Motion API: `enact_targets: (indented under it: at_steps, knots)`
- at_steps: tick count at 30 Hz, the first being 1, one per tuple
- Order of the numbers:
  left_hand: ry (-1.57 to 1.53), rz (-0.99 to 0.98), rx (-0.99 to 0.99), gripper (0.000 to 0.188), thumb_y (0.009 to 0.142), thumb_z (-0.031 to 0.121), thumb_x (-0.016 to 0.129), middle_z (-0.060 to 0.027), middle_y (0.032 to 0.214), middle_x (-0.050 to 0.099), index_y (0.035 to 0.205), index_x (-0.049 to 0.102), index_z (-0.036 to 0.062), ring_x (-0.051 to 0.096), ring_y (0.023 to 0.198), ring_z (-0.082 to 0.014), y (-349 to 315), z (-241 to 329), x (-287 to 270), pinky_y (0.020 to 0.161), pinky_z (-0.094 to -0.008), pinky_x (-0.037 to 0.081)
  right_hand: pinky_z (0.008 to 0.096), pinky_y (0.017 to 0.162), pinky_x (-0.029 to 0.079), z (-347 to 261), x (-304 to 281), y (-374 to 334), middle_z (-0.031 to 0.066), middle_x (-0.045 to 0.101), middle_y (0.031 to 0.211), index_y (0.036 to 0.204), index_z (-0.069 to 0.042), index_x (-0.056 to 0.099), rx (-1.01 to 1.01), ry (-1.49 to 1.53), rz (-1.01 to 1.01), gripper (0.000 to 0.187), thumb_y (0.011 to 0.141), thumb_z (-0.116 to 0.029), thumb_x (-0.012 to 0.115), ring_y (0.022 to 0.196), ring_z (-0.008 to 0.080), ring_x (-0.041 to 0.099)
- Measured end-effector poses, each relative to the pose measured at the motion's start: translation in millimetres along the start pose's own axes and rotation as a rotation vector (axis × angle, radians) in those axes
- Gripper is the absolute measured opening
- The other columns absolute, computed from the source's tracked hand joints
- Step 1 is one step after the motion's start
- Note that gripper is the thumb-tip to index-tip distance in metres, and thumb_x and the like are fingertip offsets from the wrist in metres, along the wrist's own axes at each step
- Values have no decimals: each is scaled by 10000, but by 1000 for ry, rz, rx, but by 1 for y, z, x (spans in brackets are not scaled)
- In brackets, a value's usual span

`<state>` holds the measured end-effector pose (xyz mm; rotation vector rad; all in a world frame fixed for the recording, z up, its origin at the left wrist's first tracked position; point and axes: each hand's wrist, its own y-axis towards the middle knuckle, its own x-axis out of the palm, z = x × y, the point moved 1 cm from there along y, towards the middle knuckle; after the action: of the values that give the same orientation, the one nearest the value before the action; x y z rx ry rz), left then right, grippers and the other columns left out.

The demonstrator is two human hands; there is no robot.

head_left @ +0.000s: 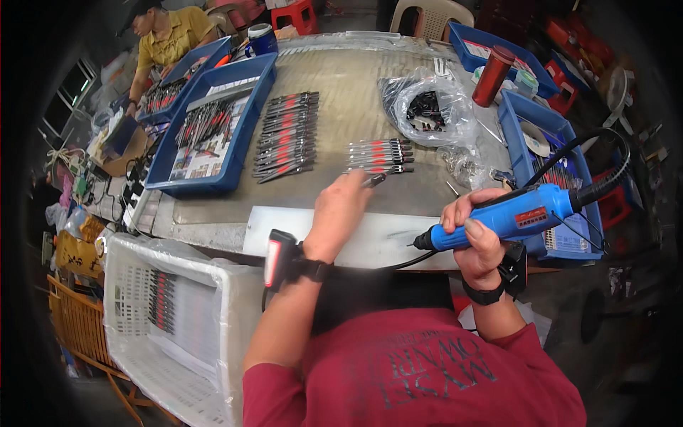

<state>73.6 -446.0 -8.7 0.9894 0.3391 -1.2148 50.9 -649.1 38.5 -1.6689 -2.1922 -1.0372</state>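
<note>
My right hand (475,231) is wrapped round a blue electric screwdriver (516,217), its dark tip pointing left over a white board (299,228). My left hand (343,206) reaches over the board, fingers closed on a slim, dark pen-shaped tool (375,179); its far end is hidden by the fingers. Just beyond lies a small row of silver, red and black pen-shaped tools (379,151). To the left is a longer row of black-and-red ones (287,135). Both wrists wear black straps with small devices.
A clear bag of black parts (430,114) sits beyond the short row. Blue trays (245,135) flank the table; a red tumbler (493,77) stands at the right. A white plastic crate (238,306) is at my lower left. Another person (178,35) sits at the far left.
</note>
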Motion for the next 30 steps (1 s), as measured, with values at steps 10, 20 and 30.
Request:
enact_targets:
  at_steps: [10, 20, 30]
  knots:
    - [367, -146, 351, 96, 766, 81, 536, -102, 819, 530, 851, 529, 36, 522, 820, -286, 28, -15, 49, 695, -398, 450, 347, 653, 446, 0, -13, -3, 104, 511, 780, 1048, -53, 431, 32, 61, 10, 375, 716, -29, 605, 687, 211, 522]
    - [594, -154, 446, 146, 732, 100, 517, -54, 832, 533, 851, 584, 49, 504, 849, -200, 33, -19, 65, 705, -319, 426, 342, 634, 438, 2, -21, -5, 103, 510, 785, 1043, -54, 427, 3, 54, 7, 366, 720, -2, 592, 677, 220, 526]
    - [370, 103, 198, 155, 740, 150, 617, -93, 828, 534, 837, 529, 67, 515, 812, -292, 34, -45, 21, 678, -404, 419, 328, 610, 419, 5, -18, -3, 84, 481, 759, 1024, -65, 422, -8, 68, 12, 363, 702, -63, 590, 636, 201, 491]
